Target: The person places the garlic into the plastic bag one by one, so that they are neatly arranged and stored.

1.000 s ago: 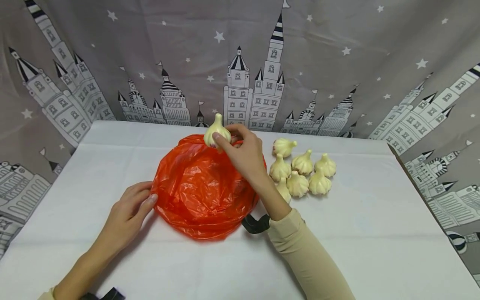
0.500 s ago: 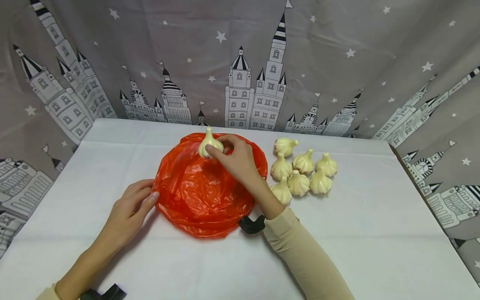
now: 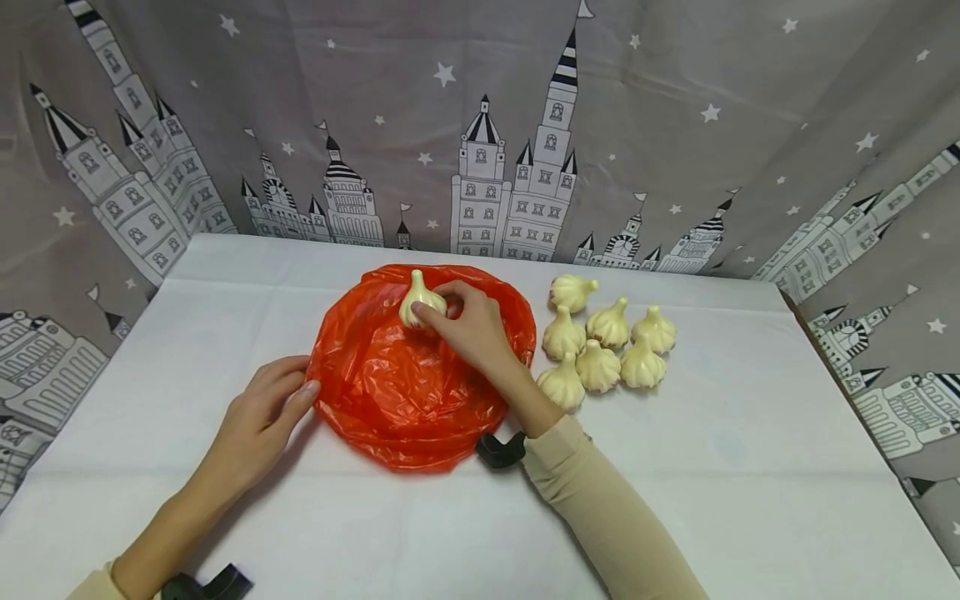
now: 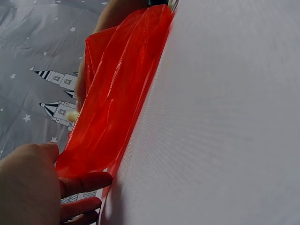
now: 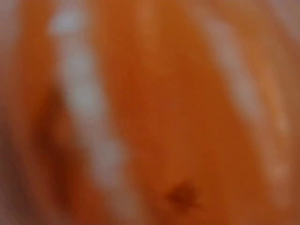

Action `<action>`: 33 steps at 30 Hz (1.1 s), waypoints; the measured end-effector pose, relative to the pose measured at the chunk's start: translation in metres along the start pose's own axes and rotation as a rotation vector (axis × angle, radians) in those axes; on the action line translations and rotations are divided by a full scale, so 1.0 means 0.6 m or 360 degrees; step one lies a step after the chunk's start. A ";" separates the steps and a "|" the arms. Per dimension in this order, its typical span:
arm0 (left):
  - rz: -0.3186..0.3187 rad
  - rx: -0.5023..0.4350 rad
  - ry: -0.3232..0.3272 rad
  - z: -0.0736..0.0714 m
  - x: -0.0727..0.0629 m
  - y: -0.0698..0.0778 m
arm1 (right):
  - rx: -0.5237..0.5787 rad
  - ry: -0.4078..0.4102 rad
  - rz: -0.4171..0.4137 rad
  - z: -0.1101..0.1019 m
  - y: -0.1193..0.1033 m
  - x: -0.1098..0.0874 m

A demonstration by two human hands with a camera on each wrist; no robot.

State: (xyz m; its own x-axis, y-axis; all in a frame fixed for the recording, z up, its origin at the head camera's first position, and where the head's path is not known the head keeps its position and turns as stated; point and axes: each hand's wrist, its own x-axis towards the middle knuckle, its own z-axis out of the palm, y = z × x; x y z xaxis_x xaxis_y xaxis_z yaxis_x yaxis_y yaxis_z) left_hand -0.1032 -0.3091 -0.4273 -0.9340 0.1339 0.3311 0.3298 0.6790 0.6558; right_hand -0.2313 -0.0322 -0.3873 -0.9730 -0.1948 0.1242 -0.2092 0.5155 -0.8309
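One open-mouthed, glossy red plastic bag (image 3: 397, 392), on white cloth (image 3: 750, 433). Left hand (image 3: 258, 417): pinching the bag's rim at nine o'clock. Right hand (image 3: 480, 329): grasping one cream, ribbed garlic bulb (image 3: 418, 302), neck up, within the bag's outline toward twelve o'clock. Seven matching bulbs (image 3: 598, 367): clustered at the bag's three o'clock.

A white table (image 3: 750, 433) bears a red bag (image 3: 405, 400) and garlic bulbs (image 3: 599, 367).
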 end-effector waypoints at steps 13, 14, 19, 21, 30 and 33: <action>0.0015 -0.0008 -0.0027 -0.008 -0.003 -0.008 | -0.0068 0.0004 -0.0022 0.023 0.015 -0.005; 0.0015 -0.0015 -0.0030 -0.009 -0.003 -0.008 | -0.0063 0.0010 -0.0022 0.024 0.014 -0.006; 0.0005 -0.0020 -0.0053 -0.014 -0.006 -0.012 | -0.0054 0.0043 -0.0021 0.030 0.012 -0.009; 0.0005 -0.0002 -0.0057 -0.015 -0.007 -0.016 | -0.0070 0.0067 -0.0018 0.033 0.012 -0.011; 0.0051 -0.0014 -0.0058 -0.026 -0.016 -0.027 | -0.0097 0.0206 0.0059 0.051 0.001 -0.025; 0.0056 -0.0024 -0.0071 -0.030 -0.019 -0.032 | -0.0095 0.0245 0.0088 0.058 -0.002 -0.031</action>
State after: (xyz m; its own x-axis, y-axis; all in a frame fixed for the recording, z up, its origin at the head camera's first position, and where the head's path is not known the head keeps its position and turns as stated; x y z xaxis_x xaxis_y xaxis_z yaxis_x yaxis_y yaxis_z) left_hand -0.0966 -0.3367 -0.4314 -0.9268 0.1896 0.3241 0.3644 0.6623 0.6546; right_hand -0.2092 -0.0585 -0.4074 -0.9857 -0.0369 0.1644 -0.1558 0.5716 -0.8056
